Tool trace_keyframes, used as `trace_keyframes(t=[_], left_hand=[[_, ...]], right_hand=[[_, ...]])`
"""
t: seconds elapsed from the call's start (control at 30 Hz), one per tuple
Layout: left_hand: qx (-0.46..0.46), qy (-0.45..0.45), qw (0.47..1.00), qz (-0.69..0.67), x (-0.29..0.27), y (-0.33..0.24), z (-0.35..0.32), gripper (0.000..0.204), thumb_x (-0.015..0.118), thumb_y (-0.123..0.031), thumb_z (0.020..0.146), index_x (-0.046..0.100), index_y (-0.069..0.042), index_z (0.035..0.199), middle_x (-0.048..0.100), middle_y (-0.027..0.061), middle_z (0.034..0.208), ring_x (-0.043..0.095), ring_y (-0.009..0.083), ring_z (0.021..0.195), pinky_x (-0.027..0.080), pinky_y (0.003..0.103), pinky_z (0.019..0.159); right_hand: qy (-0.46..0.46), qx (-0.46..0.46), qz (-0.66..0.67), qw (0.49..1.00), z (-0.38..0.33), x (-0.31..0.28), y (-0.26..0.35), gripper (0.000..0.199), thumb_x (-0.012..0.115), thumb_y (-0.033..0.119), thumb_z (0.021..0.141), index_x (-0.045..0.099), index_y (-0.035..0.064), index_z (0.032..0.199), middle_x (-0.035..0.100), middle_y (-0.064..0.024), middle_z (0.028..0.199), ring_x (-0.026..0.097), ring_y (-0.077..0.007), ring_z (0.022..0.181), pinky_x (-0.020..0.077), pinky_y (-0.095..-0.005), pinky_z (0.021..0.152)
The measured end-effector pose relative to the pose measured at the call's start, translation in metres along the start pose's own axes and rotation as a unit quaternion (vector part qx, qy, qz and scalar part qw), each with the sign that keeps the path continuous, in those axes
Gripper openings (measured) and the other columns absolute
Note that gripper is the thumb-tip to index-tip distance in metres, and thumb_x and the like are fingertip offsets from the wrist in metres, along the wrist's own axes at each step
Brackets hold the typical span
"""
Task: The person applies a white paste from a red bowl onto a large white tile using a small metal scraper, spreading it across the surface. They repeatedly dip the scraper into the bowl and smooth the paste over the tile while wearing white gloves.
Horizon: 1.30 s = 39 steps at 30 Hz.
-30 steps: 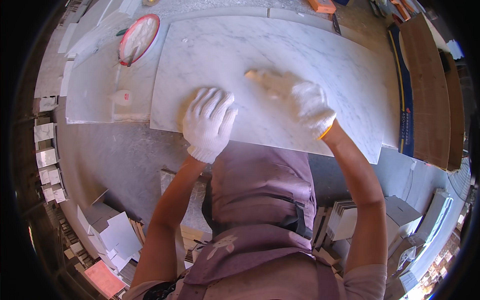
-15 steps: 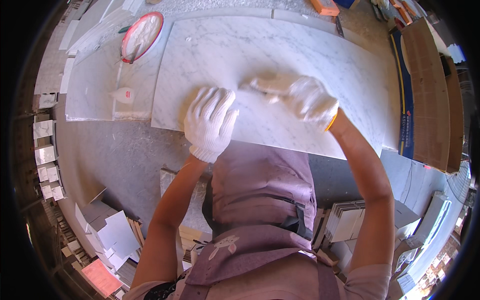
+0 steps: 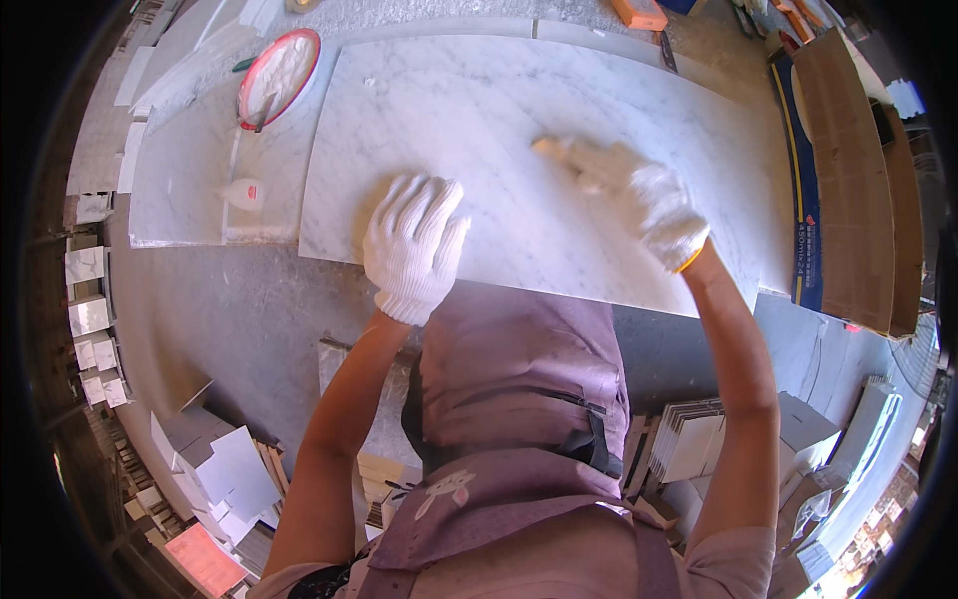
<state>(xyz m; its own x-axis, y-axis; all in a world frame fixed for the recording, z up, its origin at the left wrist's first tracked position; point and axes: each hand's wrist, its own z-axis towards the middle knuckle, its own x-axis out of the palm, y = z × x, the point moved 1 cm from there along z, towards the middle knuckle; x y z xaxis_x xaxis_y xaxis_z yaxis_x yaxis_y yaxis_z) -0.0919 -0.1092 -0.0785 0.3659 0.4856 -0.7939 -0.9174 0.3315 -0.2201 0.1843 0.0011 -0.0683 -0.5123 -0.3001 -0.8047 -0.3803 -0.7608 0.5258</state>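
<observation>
A large white marble slab with grey veins lies across the work surface in front of me. My left hand, in a white knitted glove, rests on its near edge, fingers loosely stretched out and holding nothing. Over the right half of the slab is my right hand, gloved too, with a yellow cuff edge. It is smeared by motion, its tan forefinger tip pointing left at the stone. Whether anything is in those fingers cannot be made out.
Left of the slab stand a red-rimmed bowl of white paste with a spatula in it and a small white bottle. A cardboard box stands at the right. An orange block lies at the back. Cut tiles stand below.
My right hand has slid to the right across the slab, away from my left hand. My left hand stays on the near edge with hardly any movement.
</observation>
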Motion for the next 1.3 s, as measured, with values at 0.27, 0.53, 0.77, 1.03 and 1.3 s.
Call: trace_keyframes(t=[0.27, 0.53, 0.77, 1.03, 1.3], left_hand=[[-0.006, 0.026, 0.999, -0.027, 0.001, 0.002, 0.003, 0.035, 0.077, -0.021, 0.093, 0.078, -0.004, 0.124, 0.077, 0.0160, 0.121, 0.071, 0.0428, 0.118, 0.056, 0.052, 0.105], [0.001, 0.015, 1.000, 0.006, 0.001, -0.004, 0.003, 0.035, 0.075, -0.022, 0.095, 0.078, -0.004, 0.124, 0.077, 0.0154, 0.123, 0.070, 0.0424, 0.120, 0.057, 0.051, 0.104], [0.014, 0.007, 1.000, 0.017, -0.001, -0.006, 0.006, 0.033, 0.073, -0.021, 0.096, 0.076, -0.003, 0.123, 0.076, 0.0158, 0.121, 0.070, 0.0421, 0.118, 0.057, 0.049, 0.101], [-0.015, 0.033, 0.999, -0.010, -0.001, -0.006, 0.005, 0.033, 0.073, -0.021, 0.095, 0.076, -0.003, 0.123, 0.076, 0.0157, 0.120, 0.070, 0.0418, 0.117, 0.056, 0.051, 0.103], [-0.003, 0.016, 1.000, 0.002, 0.001, -0.005, 0.003, 0.034, 0.073, -0.022, 0.097, 0.076, -0.003, 0.125, 0.076, 0.0159, 0.122, 0.070, 0.0421, 0.119, 0.055, 0.051, 0.106]], right_hand=[[-0.038, 0.051, 0.149, 0.987, -0.003, -0.034, -0.006, 0.047, 0.055, 0.007, 0.111, 0.059, 0.0118, 0.158, 0.077, -0.0149, 0.135, 0.079, -0.0298, 0.100, 0.0666, -0.0354, 0.084], [0.000, 0.054, -0.081, 0.995, -0.020, 0.003, 0.021, 0.050, 0.063, 0.013, 0.108, 0.062, 0.0197, 0.157, 0.079, -0.0101, 0.127, 0.079, -0.0236, 0.098, 0.0640, -0.0352, 0.080], [-0.054, 0.056, -0.004, 0.997, -0.002, -0.005, 0.019, 0.056, 0.063, 0.006, 0.106, 0.060, 0.0248, 0.158, 0.077, -0.0018, 0.103, 0.073, -0.0194, 0.090, 0.0607, -0.0364, 0.074], [0.036, 0.062, -0.090, 0.993, 0.003, -0.008, 0.030, 0.074, 0.063, -0.001, 0.098, 0.054, 0.0314, 0.163, 0.076, -0.0017, 0.107, 0.072, -0.0251, 0.089, 0.0612, -0.0400, 0.073], [0.119, 0.192, 0.089, 0.970, 0.012, -0.007, 0.017, 0.072, 0.066, 0.002, 0.098, 0.053, 0.0272, 0.165, 0.076, -0.0022, 0.131, 0.076, -0.0182, 0.107, 0.0661, -0.0371, 0.088]])
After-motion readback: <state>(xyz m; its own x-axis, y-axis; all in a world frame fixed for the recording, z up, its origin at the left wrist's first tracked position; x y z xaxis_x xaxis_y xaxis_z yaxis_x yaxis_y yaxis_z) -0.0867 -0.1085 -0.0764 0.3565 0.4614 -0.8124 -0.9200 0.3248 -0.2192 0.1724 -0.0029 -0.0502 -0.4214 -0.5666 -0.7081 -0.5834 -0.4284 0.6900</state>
